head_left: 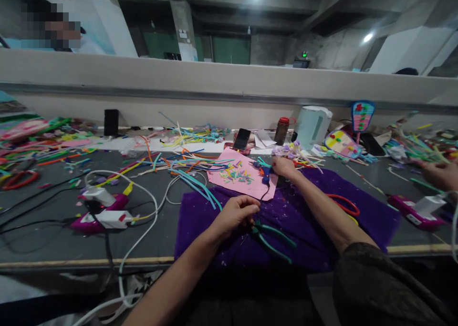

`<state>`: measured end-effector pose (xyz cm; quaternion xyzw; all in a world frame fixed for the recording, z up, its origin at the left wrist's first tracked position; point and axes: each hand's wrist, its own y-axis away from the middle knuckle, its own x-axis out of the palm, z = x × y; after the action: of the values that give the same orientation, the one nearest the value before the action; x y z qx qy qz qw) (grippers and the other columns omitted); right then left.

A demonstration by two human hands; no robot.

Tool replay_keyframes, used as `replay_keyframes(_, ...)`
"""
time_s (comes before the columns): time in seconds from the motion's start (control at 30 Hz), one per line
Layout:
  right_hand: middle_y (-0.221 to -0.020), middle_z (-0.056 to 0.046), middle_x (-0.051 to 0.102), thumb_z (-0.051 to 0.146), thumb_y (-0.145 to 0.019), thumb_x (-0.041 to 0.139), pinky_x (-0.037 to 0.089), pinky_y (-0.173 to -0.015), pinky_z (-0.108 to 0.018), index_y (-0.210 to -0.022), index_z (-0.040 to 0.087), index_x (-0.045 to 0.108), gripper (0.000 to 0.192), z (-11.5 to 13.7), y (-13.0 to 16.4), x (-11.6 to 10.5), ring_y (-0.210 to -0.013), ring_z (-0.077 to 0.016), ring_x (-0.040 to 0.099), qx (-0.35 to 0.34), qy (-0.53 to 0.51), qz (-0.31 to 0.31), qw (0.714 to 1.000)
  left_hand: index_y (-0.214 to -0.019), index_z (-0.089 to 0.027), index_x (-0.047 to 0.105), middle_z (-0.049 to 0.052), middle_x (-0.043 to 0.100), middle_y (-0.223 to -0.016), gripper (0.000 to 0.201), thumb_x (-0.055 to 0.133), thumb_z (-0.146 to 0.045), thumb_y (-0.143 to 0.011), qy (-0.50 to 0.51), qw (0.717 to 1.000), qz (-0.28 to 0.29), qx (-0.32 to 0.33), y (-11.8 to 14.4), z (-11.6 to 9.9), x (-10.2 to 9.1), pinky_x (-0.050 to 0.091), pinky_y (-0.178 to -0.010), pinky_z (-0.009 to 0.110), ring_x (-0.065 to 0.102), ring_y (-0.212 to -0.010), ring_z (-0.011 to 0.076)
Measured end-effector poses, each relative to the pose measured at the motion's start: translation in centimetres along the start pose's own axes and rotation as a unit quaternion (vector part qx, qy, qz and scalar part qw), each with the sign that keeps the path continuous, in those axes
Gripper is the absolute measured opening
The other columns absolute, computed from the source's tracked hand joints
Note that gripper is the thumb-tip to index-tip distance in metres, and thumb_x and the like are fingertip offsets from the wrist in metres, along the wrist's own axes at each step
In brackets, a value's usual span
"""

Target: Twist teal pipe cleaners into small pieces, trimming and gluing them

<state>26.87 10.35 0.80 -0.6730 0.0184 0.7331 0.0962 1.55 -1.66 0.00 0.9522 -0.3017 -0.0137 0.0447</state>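
Observation:
My left hand (234,214) hovers over a purple cloth (315,221) at the table's near edge. Its fingers are pinched together, and I cannot make out anything between them. Teal-handled pliers (274,239) lie on the cloth just right of that hand, their jaws close to its fingertips. My right hand (283,166) is stretched forward to the right edge of a pink sheet (229,166). Its fingers curl around a blue glue gun (265,173), whose cord runs back toward me. Small cut pieces of coloured pipe cleaner (238,176) are scattered on the pink sheet.
Loose pipe cleaners (186,166) cover the grey table. Pink-and-white glue guns (103,211) with white cables lie at left, and another (417,209) lies at right. A phone (242,138), a jar (282,130) and a kettle (313,126) stand at the back. Another person's hand (440,173) reaches in at right.

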Motion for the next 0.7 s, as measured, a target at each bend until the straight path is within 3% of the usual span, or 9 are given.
replay_keyframes(0.17, -0.089, -0.008, 0.066, 0.021, -0.074, 0.051, 0.039, -0.065, -0.025, -0.088, 0.02, 0.064, 0.019, -1.1, -1.0, -0.1, -0.085, -0.0207, 0.059, -0.016, -0.016, -0.026, 0.999, -0.083, -0.015, 0.064, 0.002, 0.061, -0.063, 0.023, 0.062, -0.032, -0.067, -0.016, 1.0, 0.023, 0.003, -1.1, -1.5, -0.1, 0.032, -0.04, 0.018, 0.052, -0.046, 0.0089)
replay_keyframes(0.27, -0.091, -0.007, 0.066, 0.025, -0.078, 0.047, 0.037, -0.064, -0.024, -0.093, 0.019, 0.062, 0.022, -1.8, -1.7, -0.8, -0.085, -0.0193, 0.059, -0.015, -0.034, -0.054, 0.998, -0.081, -0.014, 0.063, 0.0, 0.058, -0.058, 0.023, 0.063, -0.032, -0.066, -0.004, 1.0, -0.015, 0.009, -2.3, -3.0, -1.2, 0.031, -0.038, 0.017, 0.049, -0.045, 0.0084)
replay_keyframes(0.4, -0.087, -0.008, 0.066, 0.026, -0.079, 0.047, 0.035, -0.062, -0.023, -0.092, 0.017, 0.062, 0.022, -1.9, -2.2, -1.1, -0.08, -0.0181, 0.059, -0.019, -0.052, -0.071, 0.996, -0.084, -0.014, 0.062, 0.003, 0.061, -0.074, 0.027, 0.061, -0.033, -0.066, 0.03, 0.978, -0.19, 0.087, -4.3, -4.0, -4.7, 0.033, -0.039, 0.017, 0.051, -0.05, 0.0074)
replay_keyframes(0.47, -0.084, -0.007, 0.066, 0.026, -0.078, 0.047, 0.034, -0.06, -0.023, -0.09, 0.017, 0.063, 0.021, -1.7, -2.2, -0.7, -0.078, -0.0177, 0.059, -0.027, -0.056, -0.074, 0.995, -0.084, -0.014, 0.061, 0.001, 0.059, -0.069, 0.025, 0.061, -0.031, -0.066, 0.016, 0.951, -0.288, 0.115, -5.1, -3.4, -6.0, 0.033, -0.04, 0.016, 0.048, -0.048, 0.0065)
replay_keyframes(0.5, -0.083, -0.007, 0.067, 0.026, -0.078, 0.047, 0.033, -0.059, -0.023, -0.089, 0.018, 0.063, 0.021, -1.5, -2.1, -0.4, -0.077, -0.0178, 0.059, -0.03, -0.054, -0.072, 0.995, -0.083, -0.014, 0.061, 0.0, 0.057, -0.065, 0.024, 0.06, -0.031, -0.066, -0.004, 0.946, -0.304, 0.111, -5.4, -2.8, -6.3, 0.033, -0.04, 0.017, 0.048, -0.048, 0.0065)
replay_keyframes(0.6, -0.08, -0.006, 0.067, 0.027, -0.078, 0.046, 0.032, -0.055, -0.023, -0.086, 0.02, 0.064, 0.022, -1.1, -2.0, 0.6, -0.074, -0.018, 0.059, -0.026, -0.022, -0.063, 0.997, -0.082, -0.015, 0.062, -0.001, 0.059, -0.066, 0.021, 0.057, -0.029, -0.068, -0.083, 0.954, -0.273, 0.096, -5.8, -0.8, -5.9, 0.038, -0.045, 0.019, 0.049, -0.048, 0.0074)
replay_keyframes(0.7, -0.079, -0.004, 0.067, 0.031, -0.08, 0.043, 0.03, -0.052, -0.022, -0.083, 0.022, 0.065, 0.024, -0.7, -2.0, 1.1, -0.072, -0.0173, 0.059, -0.04, 0.006, -0.046, 0.998, -0.084, -0.017, 0.063, 0.001, 0.062, -0.077, 0.017, 0.054, -0.024, -0.071, -0.185, 0.944, -0.238, 0.134, -5.8, 0.6, -4.6, 0.043, -0.056, 0.021, 0.053, -0.059, 0.0091)
